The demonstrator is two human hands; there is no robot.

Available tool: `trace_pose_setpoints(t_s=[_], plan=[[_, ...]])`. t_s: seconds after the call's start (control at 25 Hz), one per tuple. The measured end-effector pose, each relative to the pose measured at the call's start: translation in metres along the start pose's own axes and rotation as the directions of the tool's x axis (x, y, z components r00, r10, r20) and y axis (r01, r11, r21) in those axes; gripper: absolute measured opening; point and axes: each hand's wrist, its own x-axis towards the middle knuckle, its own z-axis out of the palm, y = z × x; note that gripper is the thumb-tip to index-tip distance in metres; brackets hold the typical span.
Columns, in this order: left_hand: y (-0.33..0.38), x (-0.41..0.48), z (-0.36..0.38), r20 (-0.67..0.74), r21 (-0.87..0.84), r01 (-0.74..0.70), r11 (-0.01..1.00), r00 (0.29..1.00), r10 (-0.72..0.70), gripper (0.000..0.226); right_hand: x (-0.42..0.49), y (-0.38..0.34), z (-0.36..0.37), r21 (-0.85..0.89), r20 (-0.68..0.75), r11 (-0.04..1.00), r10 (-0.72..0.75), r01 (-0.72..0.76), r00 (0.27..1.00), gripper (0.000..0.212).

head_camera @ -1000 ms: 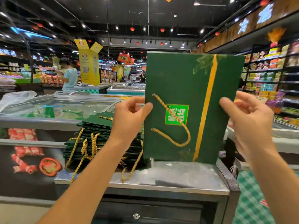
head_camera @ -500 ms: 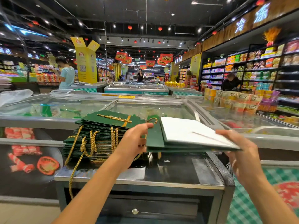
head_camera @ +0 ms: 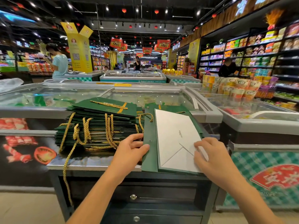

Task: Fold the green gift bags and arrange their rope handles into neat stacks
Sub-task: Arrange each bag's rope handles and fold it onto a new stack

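A black ceiling [head_camera: 145,18] holds spotlights and round red lanterns [head_camera: 124,10]. Glass-lidded chest freezers [head_camera: 132,77] stand behind the dark drawered bench [head_camera: 145,188]. Stocked shelves [head_camera: 258,50] line the right wall.

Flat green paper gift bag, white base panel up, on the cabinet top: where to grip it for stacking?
Likely pinch the flat green paper gift bag by its left edge, from the left: that strip lies thin, flat, clear of the white base panel, and the left hand touches it. The right hand presses the panel.
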Motion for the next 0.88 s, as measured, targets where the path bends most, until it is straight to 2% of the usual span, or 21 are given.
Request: trace_pose_setpoints(t_s=[0.08, 0.16, 0.24, 0.32, 0.44, 0.52, 0.56, 0.6, 0.64, 0.72, 0.8, 0.88], plan=[[-0.004, 0.001, 0.0, 0.007, 0.061, -0.022, 0.998, 1.0, 0.021, 0.038, 0.007, -0.015, 0.003, -0.022, -0.037, 0.999, -0.049, 0.048, 0.998, 0.03], [-0.009, 0.001, 0.002, 0.014, 0.147, -0.049, 0.988, 0.999, 0.047, 0.04, 0.021, -0.04, 0.007, 0.076, -0.059, 0.988, -0.134, 0.138, 0.989, 0.031], [-0.015, 0.004, 0.003, 0.003, 0.205, -0.065, 0.977, 0.998, 0.066, 0.042, 0.048, -0.068, 0.015, 0.196, -0.071, 0.967, -0.154, 0.165, 0.985, 0.035], [-0.019, 0.007, 0.002, 0.006, 0.221, -0.071, 0.973, 0.997, 0.071, 0.043, 0.085, -0.088, 0.029, 0.222, -0.03, 0.972, -0.072, 0.076, 0.997, 0.042], [-0.023, 0.009, 0.0, 0.016, 0.243, -0.088, 0.966, 0.996, 0.086, 0.046, 0.13, -0.101, 0.054, 0.033, 0.039, 0.996, 0.08, -0.082, 0.996, 0.052], [-0.026, 0.01, -0.001, 0.019, 0.277, -0.111, 0.955, 0.994, 0.11, 0.047, 0.14, -0.102, 0.066, -0.014, 0.049, 0.992, 0.122, -0.122, 0.991, 0.042], [-0.027, 0.01, -0.001, 0.019, 0.288, -0.12, 0.95, 0.993, 0.119, 0.048, 0.141, -0.104, 0.069, 0.067, 0.058, 0.992, 0.098, -0.102, 0.993, 0.033], [-0.028, 0.011, -0.002, 0.017, 0.292, -0.124, 0.948, 0.992, 0.125, 0.048, 0.139, -0.107, 0.069, 0.224, 0.065, 0.972, 0.065, -0.078, 0.996, 0.025], [-0.029, 0.012, -0.003, 0.015, 0.293, -0.127, 0.948, 0.992, 0.128, 0.048, 0.136, -0.108, 0.068, 0.415, 0.065, 0.907, 0.046, -0.068, 0.997, 0.017], [-0.03, 0.014, -0.004, 0.006, 0.291, -0.131, 0.948, 0.991, 0.135, 0.046, 0.126, -0.111, 0.057, 0.716, 0.064, 0.695, 0.028, -0.066, 0.998, 0.006], [-0.03, 0.014, -0.004, -0.003, 0.291, -0.132, 0.947, 0.99, 0.139, 0.044, 0.118, -0.109, 0.038, 0.808, 0.036, 0.589, -0.02, -0.018, 0.999, 0.003], [-0.03, 0.014, -0.004, -0.009, 0.303, -0.14, 0.943, 0.989, 0.15, 0.044, 0.112, -0.1, 0.018, 0.817, 0.019, 0.575, -0.101, 0.043, 0.995, 0.005]])
